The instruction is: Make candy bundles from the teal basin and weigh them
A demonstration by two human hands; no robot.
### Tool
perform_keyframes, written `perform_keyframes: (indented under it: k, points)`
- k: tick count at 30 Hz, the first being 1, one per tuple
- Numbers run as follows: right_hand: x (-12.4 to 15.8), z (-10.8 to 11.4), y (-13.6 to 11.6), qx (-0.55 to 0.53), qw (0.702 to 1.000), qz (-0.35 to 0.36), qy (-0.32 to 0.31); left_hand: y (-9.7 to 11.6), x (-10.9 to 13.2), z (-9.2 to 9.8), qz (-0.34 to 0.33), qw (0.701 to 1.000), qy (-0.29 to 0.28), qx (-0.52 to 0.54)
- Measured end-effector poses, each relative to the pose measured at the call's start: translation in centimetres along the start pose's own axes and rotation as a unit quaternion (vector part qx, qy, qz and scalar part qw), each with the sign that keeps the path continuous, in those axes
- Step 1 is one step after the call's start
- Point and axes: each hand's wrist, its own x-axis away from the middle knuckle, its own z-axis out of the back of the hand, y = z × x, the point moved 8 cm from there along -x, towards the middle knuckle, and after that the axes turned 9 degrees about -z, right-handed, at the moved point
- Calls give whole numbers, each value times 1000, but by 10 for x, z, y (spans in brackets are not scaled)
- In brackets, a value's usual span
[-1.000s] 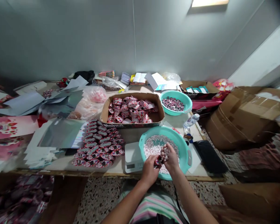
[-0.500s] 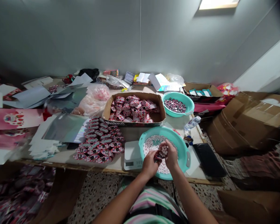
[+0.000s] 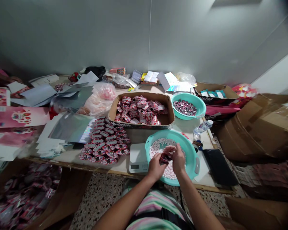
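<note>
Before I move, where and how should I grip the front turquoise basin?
Probably by the handle at the right of the front turquoise basin, coming from the right: it juts outward from the rim, clear of the left hand and right hand.

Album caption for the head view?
Left hand holding a small packet, right hand alongside, over a turquoise basin of pale pellets.

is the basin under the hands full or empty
Partly filled: the basin holds white pellets, with bare turquoise bottom showing among them.
</note>
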Motion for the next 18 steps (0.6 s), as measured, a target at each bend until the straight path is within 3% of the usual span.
perform_keyframes:
  k: [13, 16, 18]
  points:
    - [6, -1, 0, 63, 997, 34, 9, 0, 0, -3, -8, 999, -1, 40]
    - [9, 1, -9, 140, 987, 82, 9, 1, 0, -2, -14, 999, 0, 52]
    - [14, -5, -18, 259, 952, 164, -20, 4, 1, -3, -25, 998, 1, 53]
